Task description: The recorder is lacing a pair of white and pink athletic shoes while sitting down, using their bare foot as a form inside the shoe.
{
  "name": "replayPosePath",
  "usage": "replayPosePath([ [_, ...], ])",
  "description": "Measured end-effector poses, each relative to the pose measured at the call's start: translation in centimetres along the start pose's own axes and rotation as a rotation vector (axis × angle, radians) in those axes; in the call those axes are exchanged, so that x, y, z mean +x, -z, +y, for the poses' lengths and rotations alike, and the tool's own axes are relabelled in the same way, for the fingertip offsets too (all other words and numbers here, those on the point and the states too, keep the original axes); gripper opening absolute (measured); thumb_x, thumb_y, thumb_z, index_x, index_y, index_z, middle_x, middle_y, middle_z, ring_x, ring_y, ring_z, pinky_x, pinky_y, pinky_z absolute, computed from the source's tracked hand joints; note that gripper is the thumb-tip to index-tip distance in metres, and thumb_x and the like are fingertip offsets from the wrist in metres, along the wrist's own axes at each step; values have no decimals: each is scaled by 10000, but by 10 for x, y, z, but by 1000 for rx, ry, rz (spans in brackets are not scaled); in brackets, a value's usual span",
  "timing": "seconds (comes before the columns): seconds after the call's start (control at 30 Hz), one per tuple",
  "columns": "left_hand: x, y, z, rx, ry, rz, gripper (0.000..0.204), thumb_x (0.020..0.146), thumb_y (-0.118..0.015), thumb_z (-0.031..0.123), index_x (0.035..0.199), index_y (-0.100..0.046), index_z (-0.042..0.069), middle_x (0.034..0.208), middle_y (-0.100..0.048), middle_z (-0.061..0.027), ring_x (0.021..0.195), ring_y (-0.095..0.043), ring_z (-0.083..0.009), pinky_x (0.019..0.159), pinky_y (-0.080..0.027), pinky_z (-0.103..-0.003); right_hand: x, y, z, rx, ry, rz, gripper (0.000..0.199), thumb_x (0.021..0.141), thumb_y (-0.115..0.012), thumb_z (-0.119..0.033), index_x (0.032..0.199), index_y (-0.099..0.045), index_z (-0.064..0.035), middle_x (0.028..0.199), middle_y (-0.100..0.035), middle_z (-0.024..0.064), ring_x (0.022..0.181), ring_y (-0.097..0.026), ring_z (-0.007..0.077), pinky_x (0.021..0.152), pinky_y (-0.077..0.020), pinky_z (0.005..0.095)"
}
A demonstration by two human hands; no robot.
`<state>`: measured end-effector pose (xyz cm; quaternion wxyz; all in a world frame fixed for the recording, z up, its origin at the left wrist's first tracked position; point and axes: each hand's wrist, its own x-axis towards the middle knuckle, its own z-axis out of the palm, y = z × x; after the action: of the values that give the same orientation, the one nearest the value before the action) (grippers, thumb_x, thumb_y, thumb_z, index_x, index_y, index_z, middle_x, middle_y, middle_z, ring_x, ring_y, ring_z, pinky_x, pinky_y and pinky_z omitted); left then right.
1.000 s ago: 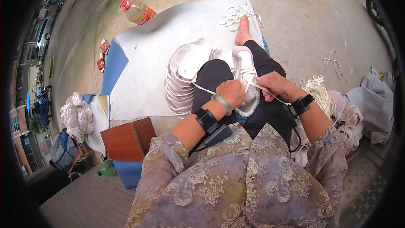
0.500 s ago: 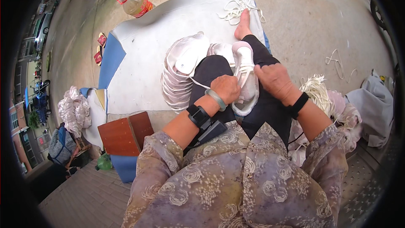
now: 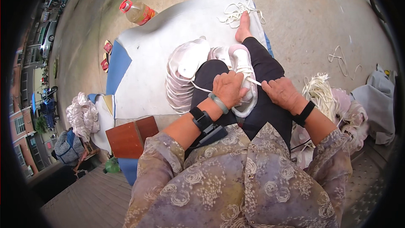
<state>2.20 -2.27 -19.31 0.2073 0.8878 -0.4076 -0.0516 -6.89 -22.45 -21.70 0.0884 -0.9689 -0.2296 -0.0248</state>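
Observation:
A white sneaker (image 3: 241, 61) with a pink patch at its far end rests between my thighs. My right hand (image 3: 283, 95) pinches a white shoelace (image 3: 254, 81), pulled taut from the shoe's lacing out to the right. Over the near left side of the shoe lies my left hand (image 3: 228, 89), its fingers bent, gripping lace; another white strand runs from it toward the left. Its fingertips partly cover the eyelets. Left of my knee stands a row of white shoe uppers (image 3: 179, 78) packed close together, and part of another upper (image 3: 219, 55) shows beyond the knee.
A white sheet (image 3: 145, 71) with blue edges lies under my leg. Loose laces (image 3: 236, 12) lie by my bare foot. On the right are a lace bundle (image 3: 317, 93), pale pink-white pieces (image 3: 352, 122) and grey cloth (image 3: 375, 105). A bottle (image 3: 138, 12) and a brown board (image 3: 130, 137) are leftward.
My right hand has moved slightly nearer me and right, with the lace now stretched visibly from the shoe. My left hand has shifted up over the shoe. The view has tilted slightly.

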Motion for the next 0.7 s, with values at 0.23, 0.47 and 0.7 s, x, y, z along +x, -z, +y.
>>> replayPosePath([
  [0.23,1,-13,-8,-36,74,-18,137,757,-569,204,739,-548,69,671,-547,-131,650,-555,-331,564,-426,-442,-4,2,11,145,-120,35,63,746,-535,-102,775,-479,-101,617,-497,47,547,-552,233,478,-430,356],
  [0.47,-23,20,-43,40,7,-260,113,783,-513,161,702,-555,94,613,-555,-131,596,-556,-348,513,-415,-441,-20,7,20,206,-239,131,44,756,-540,-95,756,-496,-97,588,-502,68,543,-545,270,473,-420,372],
  [0.7,-66,68,-64,2,-89,-15,71,731,-516,52,668,-495,78,584,-483,-90,570,-511,-304,509,-392,-410,-59,14,37,244,-328,110,68,734,-552,-53,786,-521,-83,642,-504,100,591,-517,304,527,-393,392],
])
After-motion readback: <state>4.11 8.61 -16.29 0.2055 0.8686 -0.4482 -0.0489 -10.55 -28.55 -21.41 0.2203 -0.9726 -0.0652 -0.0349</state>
